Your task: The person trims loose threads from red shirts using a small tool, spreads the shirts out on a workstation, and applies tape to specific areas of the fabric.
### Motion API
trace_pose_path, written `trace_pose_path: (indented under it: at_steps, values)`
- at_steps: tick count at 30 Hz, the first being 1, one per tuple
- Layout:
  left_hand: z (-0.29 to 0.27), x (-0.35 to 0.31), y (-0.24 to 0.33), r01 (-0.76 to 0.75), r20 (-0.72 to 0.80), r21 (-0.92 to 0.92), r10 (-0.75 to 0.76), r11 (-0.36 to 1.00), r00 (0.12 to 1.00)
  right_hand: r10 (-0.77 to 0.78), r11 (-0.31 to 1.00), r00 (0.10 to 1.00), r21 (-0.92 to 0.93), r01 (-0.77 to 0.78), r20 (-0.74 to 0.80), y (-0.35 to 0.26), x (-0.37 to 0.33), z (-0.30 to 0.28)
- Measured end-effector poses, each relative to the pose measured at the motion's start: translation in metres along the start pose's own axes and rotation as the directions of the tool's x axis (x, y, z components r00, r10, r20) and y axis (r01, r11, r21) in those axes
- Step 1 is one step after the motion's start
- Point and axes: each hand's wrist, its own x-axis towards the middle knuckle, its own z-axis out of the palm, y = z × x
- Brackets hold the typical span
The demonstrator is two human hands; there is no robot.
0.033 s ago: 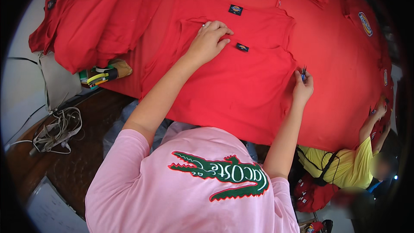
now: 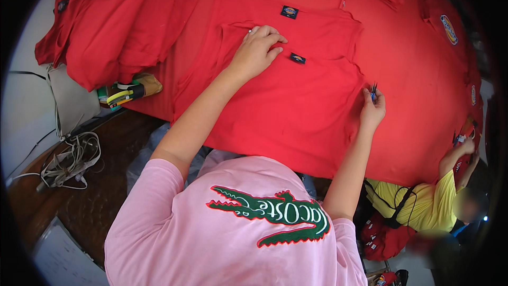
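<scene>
Left grip (image 2: 257, 47) flat on red shirt (image 2: 286, 106), two labels (image 2: 297, 59)

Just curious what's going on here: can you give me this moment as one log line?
left hand: flat on red shirt, beside small label | right hand: pinching small snips at shirt edge | another person: lower right

Shirt (image 2: 286, 111) lies flat at centre of tabletop (image 2: 413, 74), on top of a wider spread of cloth. Left hand (image 2: 256, 50) rests on shirt near its collar, w/ small label (image 2: 297, 59) just at 3 o'clock of it and second label (image 2: 289, 12) at 1 o'clock. Right hand (image 2: 372, 111) sits at shirt's 3 o'clock edge, fingers (image 2: 369, 98) pinching small tool (image 2: 373, 91). Heap of garments (image 2: 111, 26) at 10 o'clock; cutter (image 2: 126, 95) below it at 9. Cords (image 2: 71, 161) at 8 o'clock. Another person (image 2: 423, 201) at 4 o'clock.
</scene>
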Motion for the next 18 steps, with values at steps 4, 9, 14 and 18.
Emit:
trace_pose_path:
  at_steps: [4, 9, 14, 18]
  values:
    - [0.008, 0.005, 0.0, -0.002, -0.061, 0.005, 0.003, 1.0, 0.998, -0.077, 0.993, 0.995, -0.096, 0.07, -0.068, 0.0, -0.005, -0.003]
    - [0.0, 0.01, -0.005, 0.01, -0.041, 0.047, -0.008, 0.999, 0.999, -0.465, 0.739, 0.885, -0.552, 0.387, -0.002, -0.038, -0.011, 0.012]
    - [-0.027, 0.008, -0.028, -0.064, -0.032, 0.333, 0.079, 0.941, 0.996, -0.584, 0.691, 0.8, -0.431, 0.579, 0.139, -0.093, -0.006, 0.046]
    - [-0.052, 0.015, -0.045, -0.137, 0.097, 0.425, 0.105, 0.895, 0.99, -0.605, 0.728, 0.761, -0.226, 0.648, 0.234, -0.147, 0.016, 0.106]
